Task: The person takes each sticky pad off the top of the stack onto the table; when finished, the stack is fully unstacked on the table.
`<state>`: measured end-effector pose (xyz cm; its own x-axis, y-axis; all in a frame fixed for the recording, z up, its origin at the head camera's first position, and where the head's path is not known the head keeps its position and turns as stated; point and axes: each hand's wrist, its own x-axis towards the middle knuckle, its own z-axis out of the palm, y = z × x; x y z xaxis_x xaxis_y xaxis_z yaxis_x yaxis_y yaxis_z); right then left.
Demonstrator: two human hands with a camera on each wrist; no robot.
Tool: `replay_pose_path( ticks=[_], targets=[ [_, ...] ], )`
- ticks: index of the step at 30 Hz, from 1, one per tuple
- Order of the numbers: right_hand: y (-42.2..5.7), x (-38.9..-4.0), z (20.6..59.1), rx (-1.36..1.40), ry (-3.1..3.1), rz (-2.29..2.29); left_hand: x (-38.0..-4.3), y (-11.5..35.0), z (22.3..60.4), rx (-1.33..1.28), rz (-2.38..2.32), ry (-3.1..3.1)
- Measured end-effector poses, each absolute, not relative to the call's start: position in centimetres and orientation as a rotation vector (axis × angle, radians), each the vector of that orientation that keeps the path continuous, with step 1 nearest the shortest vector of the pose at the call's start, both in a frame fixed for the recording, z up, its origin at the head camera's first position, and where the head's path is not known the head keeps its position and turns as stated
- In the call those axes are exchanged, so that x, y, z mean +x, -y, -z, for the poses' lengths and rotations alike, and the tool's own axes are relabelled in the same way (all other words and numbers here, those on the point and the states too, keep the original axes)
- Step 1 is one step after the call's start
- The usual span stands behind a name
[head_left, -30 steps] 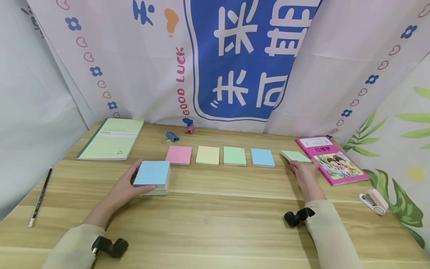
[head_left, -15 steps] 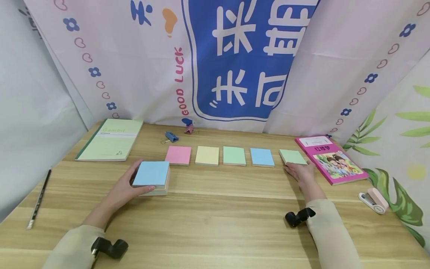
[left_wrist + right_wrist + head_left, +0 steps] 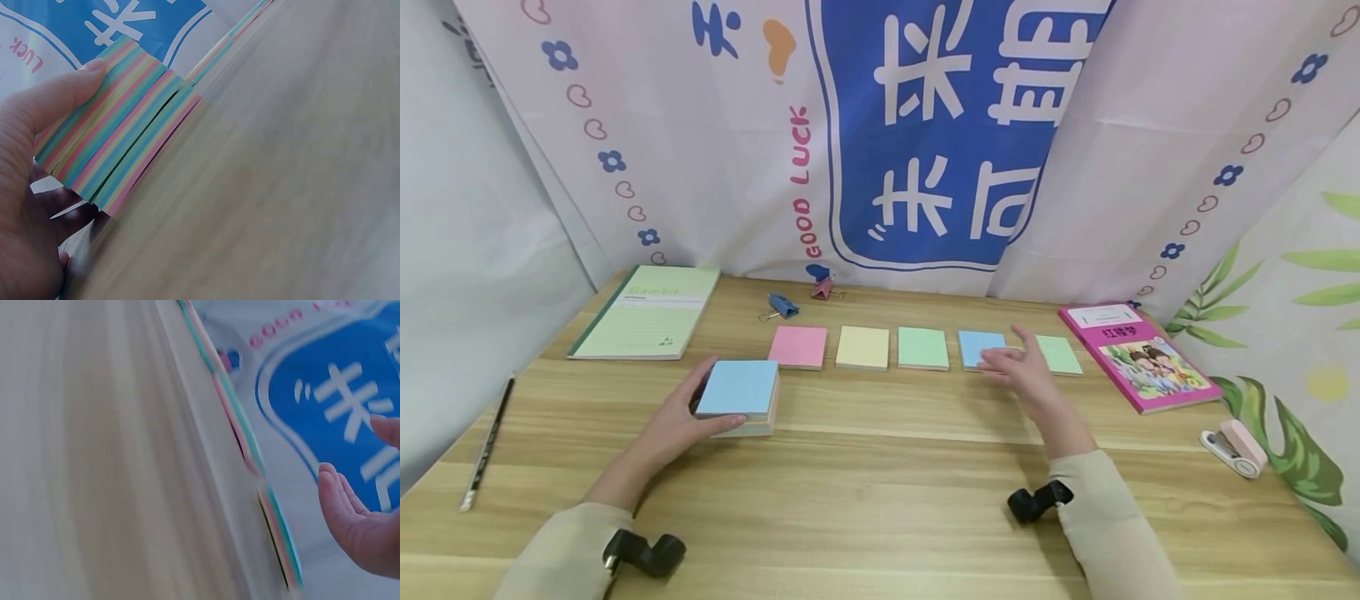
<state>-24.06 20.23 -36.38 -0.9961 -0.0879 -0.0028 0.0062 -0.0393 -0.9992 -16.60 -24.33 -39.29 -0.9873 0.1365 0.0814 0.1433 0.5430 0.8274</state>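
In the head view my left hand (image 3: 673,425) grips a stack of sticky note pads (image 3: 737,387) with a blue top, standing on the table. The left wrist view shows the stack's striped edges (image 3: 119,119), thumb on one side and fingers on the other. My right hand (image 3: 1028,372) holds nothing, its fingers apart, above the gap between a blue pad (image 3: 977,342) and the rightmost green pad (image 3: 1062,357). Its fingertips partly cover the blue pad. A pink pad (image 3: 797,347), a yellow pad (image 3: 862,347) and another green pad (image 3: 922,348) continue the row leftward.
A green notebook (image 3: 651,312) lies at the back left, near two binder clips (image 3: 784,305). On the far left is a pencil (image 3: 488,442). A pink book (image 3: 1138,358) and a stapler (image 3: 1235,448) lie on the right. A printed curtain (image 3: 760,167) hangs behind the table.
My right hand has let go of the rightmost green pad, which now lies flat in the row, and has moved left toward the blue pad. The left hand and its stack have stayed still.
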Motion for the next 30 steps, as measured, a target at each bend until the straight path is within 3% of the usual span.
replay_pose_path(
  ticks=[6,18,30],
  targets=[
    [-13.7,-23.1,34.8,-0.236,-2.005,2.161,-16.5,24.4,39.5,-0.249,1.479,2.754],
    [-3.1,-21.7,36.0,-0.568,-1.853,1.832,-16.5,24.4,39.2,-0.222,1.480,2.772],
    [2.6,-20.7,37.5,-0.689,-1.958,1.594,-16.5,24.2,39.1,-0.219,1.487,2.775]
  ],
)
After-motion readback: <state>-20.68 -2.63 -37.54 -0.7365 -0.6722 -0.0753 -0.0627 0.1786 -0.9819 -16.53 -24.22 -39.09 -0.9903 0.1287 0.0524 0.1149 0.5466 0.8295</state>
